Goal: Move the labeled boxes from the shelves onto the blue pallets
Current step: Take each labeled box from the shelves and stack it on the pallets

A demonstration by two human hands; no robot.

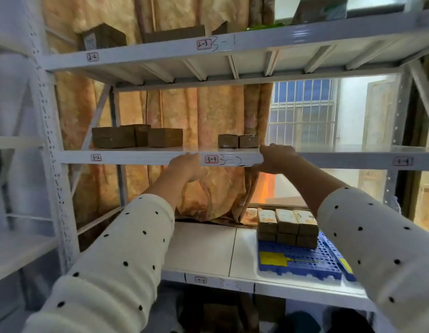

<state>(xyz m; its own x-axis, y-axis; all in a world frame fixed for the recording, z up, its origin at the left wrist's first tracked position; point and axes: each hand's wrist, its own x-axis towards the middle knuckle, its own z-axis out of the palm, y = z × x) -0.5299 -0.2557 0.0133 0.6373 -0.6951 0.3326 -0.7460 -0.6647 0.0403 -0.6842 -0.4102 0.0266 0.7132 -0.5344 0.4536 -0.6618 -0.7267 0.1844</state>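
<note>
At the white metal shelf [136, 157] rim, left hand [188, 165] and right hand [276, 159] both grip it. Two small brown cardboard boxes [238, 141] stand at the right hand's eleven o'clock

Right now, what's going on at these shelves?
A person has the left hand and right hand up at the front edge of the middle shelf, just in front of two small brown boxes. Neither hand holds a box. Three larger boxes sit further left on that shelf. On the shelf below, a blue pallet already carries a stack of labeled boxes.
</note>
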